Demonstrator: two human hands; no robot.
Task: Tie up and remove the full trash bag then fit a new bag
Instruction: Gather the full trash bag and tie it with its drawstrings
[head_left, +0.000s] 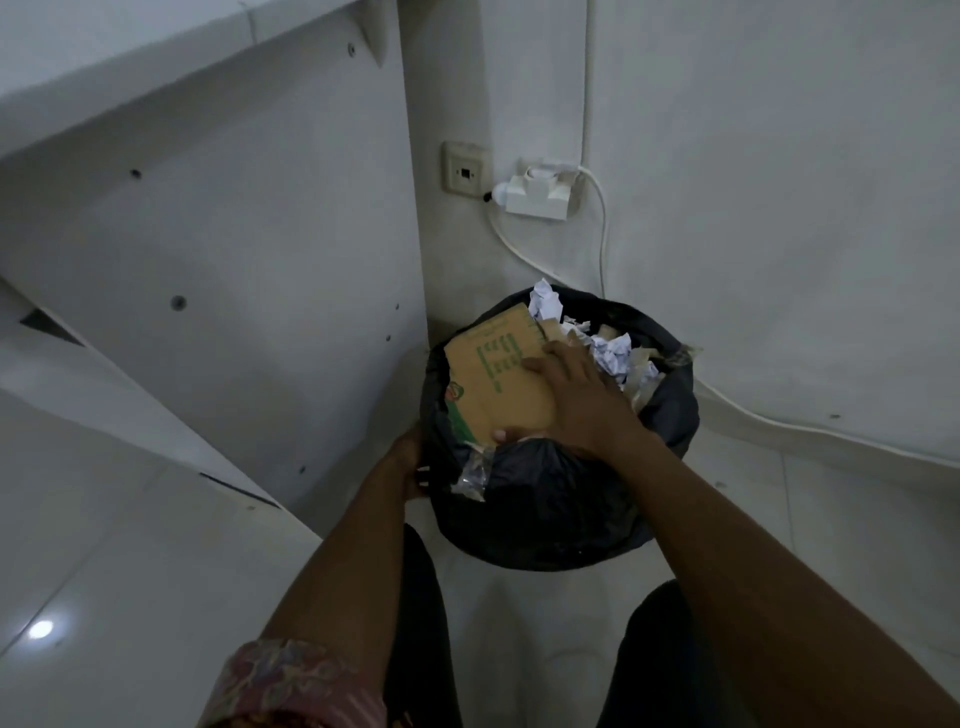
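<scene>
A bin lined with a black trash bag (550, 499) stands on the floor by the wall. It is heaped with a brown cardboard piece with green print (493, 379), crumpled white paper (613, 353) and clear plastic. My right hand (576, 400) lies flat on the cardboard and presses on it, thumb at its near edge. My left hand (408, 462) holds the bag at the bin's left side; its fingers are partly hidden behind the bag.
A white cabinet side (234, 270) stands close on the left. On the wall behind are a socket (465, 169), a white plug adapter (537, 195) and a cable (602, 244) running down and along the floor. My dark trouser legs (654, 654) are in front.
</scene>
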